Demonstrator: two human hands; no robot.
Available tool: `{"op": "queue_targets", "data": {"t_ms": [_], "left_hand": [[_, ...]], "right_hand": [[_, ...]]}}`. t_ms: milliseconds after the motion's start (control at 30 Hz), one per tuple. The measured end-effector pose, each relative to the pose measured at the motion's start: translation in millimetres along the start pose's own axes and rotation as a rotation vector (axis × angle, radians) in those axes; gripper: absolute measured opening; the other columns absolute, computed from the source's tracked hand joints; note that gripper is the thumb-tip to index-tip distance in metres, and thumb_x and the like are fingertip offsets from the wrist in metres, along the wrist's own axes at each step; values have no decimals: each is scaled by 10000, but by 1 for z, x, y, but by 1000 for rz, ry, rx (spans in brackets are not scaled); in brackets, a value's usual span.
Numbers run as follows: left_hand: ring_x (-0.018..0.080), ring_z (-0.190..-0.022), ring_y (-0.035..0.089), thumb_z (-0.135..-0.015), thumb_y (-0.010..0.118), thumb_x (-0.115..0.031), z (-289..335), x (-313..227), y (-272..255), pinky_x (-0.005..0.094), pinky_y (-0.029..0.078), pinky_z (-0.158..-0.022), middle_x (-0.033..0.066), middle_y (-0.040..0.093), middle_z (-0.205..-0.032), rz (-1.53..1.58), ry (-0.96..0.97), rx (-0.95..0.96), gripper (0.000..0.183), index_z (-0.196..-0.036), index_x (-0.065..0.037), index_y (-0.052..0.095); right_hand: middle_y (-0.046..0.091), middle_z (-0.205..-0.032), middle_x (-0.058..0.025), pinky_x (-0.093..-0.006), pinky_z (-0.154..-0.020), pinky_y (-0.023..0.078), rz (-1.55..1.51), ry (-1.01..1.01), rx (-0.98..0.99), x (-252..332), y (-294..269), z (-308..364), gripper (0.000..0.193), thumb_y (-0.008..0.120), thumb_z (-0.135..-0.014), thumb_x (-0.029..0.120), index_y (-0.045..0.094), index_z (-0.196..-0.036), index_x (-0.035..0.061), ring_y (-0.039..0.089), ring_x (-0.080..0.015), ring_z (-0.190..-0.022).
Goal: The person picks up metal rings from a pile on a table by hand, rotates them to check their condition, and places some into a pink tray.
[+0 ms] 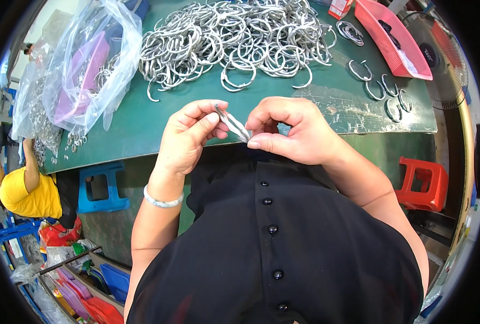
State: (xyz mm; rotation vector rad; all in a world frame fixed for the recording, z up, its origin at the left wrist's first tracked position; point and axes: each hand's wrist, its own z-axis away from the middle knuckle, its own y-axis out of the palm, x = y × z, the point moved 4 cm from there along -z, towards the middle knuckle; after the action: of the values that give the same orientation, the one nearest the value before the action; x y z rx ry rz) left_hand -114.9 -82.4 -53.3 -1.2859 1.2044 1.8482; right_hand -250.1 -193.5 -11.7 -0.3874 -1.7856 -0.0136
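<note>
Between my two hands is a silver metal ring [233, 125], seen nearly edge-on, much like the ones heaped on the table. My left hand [190, 129] pinches its upper left end between thumb and fingers. At its lower right end, the thumb and curled fingers of my right hand [294, 129] close on it. Both hands are just above the near table edge. Beyond them spreads a large heap of silver metal rings [240, 40], several of them open. What lies inside the curl of my right fingers is partly hidden.
Clear plastic bags [113, 59] with a purple basket [83, 75] and small metal parts cover the table's left end. To the right are loose open rings [374, 90] and a pink basket [394, 38]. A person in a yellow shirt [29, 194] is at left, near a blue stool [104, 186].
</note>
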Motion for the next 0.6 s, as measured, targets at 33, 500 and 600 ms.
{"op": "queue_targets", "data": {"t_ms": [33, 500, 600], "left_hand": [[119, -726, 572, -844, 483, -1, 1, -1, 0, 222, 480, -664, 73, 591, -860, -6, 25, -13, 200, -1030, 23, 551], [124, -681, 529, -731, 589, 80, 27, -41, 22, 207, 417, -595, 85, 565, -814, -717, 762, -76, 225, -934, -12, 619], [135, -617, 532, -696, 613, 83, 33, -47, 34, 211, 416, -526, 89, 567, -785, -847, 849, -46, 234, -908, -16, 630]], "right_hand": [[566, -698, -1, -198, -564, 421, 0, 0, 1, -1, -1, 1, 125, 644, -737, 38, 583, -844, 22, 518, -50, -642], [549, -737, -17, -189, -546, 370, 54, -2, -130, -18, -16, 7, 77, 618, -721, -32, 584, -784, -1, 482, -58, -631], [547, -744, -7, -179, -546, 366, 13, 60, -144, -25, -18, 8, 80, 609, -728, -40, 589, -795, 0, 472, -40, -629]]}}
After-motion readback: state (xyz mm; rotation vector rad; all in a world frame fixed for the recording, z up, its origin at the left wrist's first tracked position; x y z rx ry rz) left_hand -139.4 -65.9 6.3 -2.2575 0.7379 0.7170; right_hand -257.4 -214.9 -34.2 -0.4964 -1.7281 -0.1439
